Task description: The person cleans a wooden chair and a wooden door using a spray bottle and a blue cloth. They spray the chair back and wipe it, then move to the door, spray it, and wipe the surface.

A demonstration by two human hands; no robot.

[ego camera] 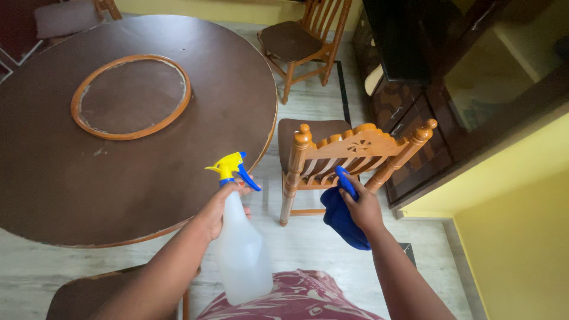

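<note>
My left hand [222, 204] grips a clear plastic spray bottle [240, 252] by its neck; the yellow and blue trigger head [232, 168] points left, toward the round brown table [195, 160]. My right hand [363, 207] holds a bunched blue cloth [339, 216] in front of the lower back of a wooden chair [349, 148]. Both hands hover above the floor, just off the table's near right edge.
An orange ring inlay [131, 96] sits on the tabletop. A second wooden chair [302, 38] stands at the far side. A dark wooden cabinet [450, 89] lines the right wall. Part of another seat [89, 293] shows at lower left.
</note>
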